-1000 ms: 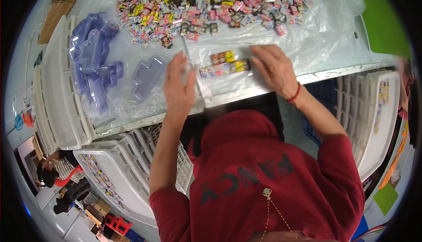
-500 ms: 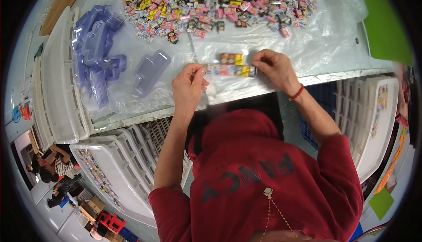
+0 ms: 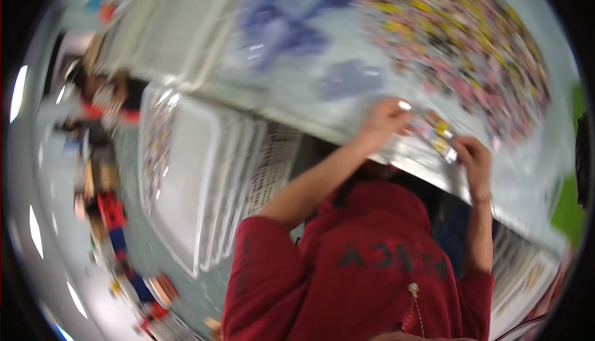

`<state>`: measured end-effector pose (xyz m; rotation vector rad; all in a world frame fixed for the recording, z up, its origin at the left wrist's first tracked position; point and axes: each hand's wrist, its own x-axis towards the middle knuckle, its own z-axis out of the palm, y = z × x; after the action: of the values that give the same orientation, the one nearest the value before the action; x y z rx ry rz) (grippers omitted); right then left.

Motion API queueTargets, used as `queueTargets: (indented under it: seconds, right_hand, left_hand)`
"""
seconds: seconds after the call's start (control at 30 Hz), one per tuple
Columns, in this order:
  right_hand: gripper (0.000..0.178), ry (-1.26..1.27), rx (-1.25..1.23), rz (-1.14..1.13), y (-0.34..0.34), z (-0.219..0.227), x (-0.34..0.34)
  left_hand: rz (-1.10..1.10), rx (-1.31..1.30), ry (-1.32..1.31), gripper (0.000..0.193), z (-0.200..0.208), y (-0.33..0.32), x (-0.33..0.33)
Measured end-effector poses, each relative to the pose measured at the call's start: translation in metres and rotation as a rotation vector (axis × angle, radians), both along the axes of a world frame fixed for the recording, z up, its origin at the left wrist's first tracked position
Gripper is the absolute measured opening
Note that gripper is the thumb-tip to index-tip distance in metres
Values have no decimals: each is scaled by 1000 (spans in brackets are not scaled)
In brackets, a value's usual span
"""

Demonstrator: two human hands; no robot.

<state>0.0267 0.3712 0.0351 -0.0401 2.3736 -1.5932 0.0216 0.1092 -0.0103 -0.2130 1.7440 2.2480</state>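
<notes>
at the bottom of my feed, a dark red short-sleeved shirt (image 3: 372,260) fills the lower middle. above it, right of centre, i see the bare left hand (image 3: 385,124) at the left end of a short row of small, multicoloured rectangular packets (image 3: 429,131), its thumb and fingers drawn together. the bare right hand (image 3: 476,162) is at the row's right end, fingers curled toward it. motion blur means i cannot tell whether either hand pinches the row, or whether it rests on the pale, plastic-covered table (image 3: 273,93). beyond, at upper centre, lies a single translucent blue-violet plastic tray (image 3: 352,79); farther up are more blue-violet trays (image 3: 288,22), heaped. a broad pile of pink, yellow and dark packets (image 3: 465,50) covers the upper right.
</notes>
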Motion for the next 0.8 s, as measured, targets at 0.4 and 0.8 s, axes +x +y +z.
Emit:
queueTargets:
  seconds: [0.4, 0.8]
  right_hand:
    - [17, 2, -349, 330, -134, 32, -25]
    - [16, -149, -235, 424, -180, 17, -15]
  left_hand:
    - [613, 172, 99, 31, 104, -199, 96]
    - [1386, 61, 209, 34, 6, -442, 222]
